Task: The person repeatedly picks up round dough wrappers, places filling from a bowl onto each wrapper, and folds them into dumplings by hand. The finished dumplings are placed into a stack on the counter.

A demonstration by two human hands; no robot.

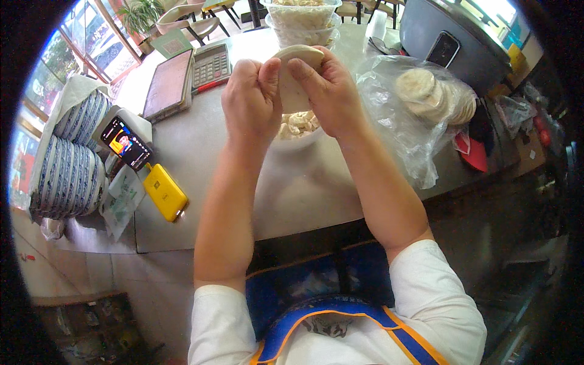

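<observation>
Both of my hands grip one round, pale flatbread [294,89] above the steel table [292,191]. My left hand [253,96] pinches its left edge with the thumb on top. On the opposite side, my right hand [331,89] presses a thumb across the bread's face, with the fingers behind it. The bread bends slightly at its upper rim. Beneath it stands a bowl [299,145] holding torn pale bread pieces [299,125], partly hidden by the bread and my hands.
Several flatbreads [433,96] lie in a clear plastic bag [388,132] at right, beside a large grey pot [449,39]. Filled plastic tubs [301,23] are stacked behind. Leftward are stacked bowls [70,178], a phone [125,142], a yellow power bank [165,192] and a calculator [211,68].
</observation>
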